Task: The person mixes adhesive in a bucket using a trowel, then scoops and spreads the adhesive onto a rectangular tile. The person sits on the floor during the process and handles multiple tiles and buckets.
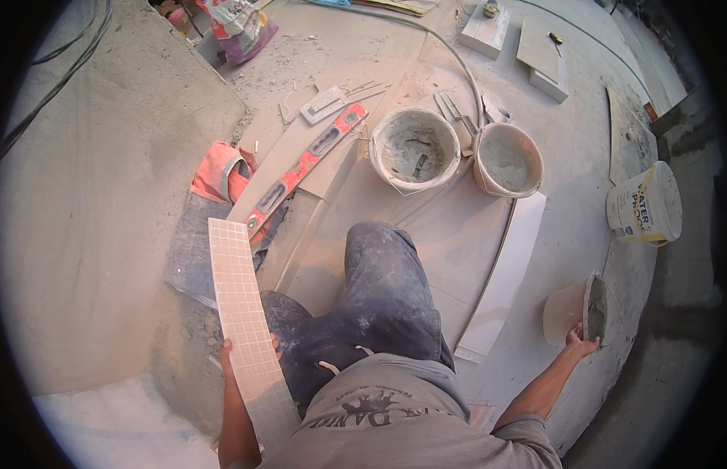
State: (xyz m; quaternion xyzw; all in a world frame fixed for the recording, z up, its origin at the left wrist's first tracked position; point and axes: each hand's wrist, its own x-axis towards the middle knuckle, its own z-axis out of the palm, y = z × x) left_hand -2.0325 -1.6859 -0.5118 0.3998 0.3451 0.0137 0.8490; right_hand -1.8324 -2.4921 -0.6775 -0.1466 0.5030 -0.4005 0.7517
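My left hand [227,359] is closed around a long, narrow tile strip [250,313], its grid-patterned face toward me. The strip stands along my left side, fingers showing at both of its edges. Out to the right, my right hand [582,342] grips the rim of a tilted, pale bucket [563,315] with a grey inside. Beyond my knees are a wide bucket [385,173] of grey mortar with a tool in it and a smaller bucket [484,168] of grey material. Trowels [457,113] lie between them.
A red spirit level [301,173] rests on a board, near an orange and dark cloth [215,184]. A long white strip [504,273] lies right of my knees. A white lidded pail [641,205] stands far right. Tile stacks [547,59] and a hose [449,48] are farther back.
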